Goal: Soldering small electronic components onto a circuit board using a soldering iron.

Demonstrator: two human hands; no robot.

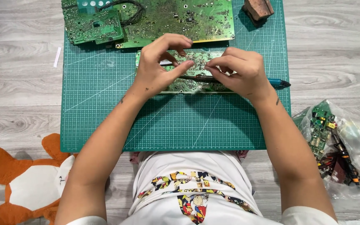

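A small green circuit board lies in the middle of a green cutting mat. My left hand rests on the board's left half, with finger and thumb pinching something thin and pale that is too small to tell. My right hand holds a soldering iron with a blue handle, its tip pointing left over the board towards my left fingertips.
Two larger green circuit boards with a black cable lie at the mat's far edge. A brown block sits at the far right corner. A clear bag of electronic parts lies right; an orange plush toy lies left.
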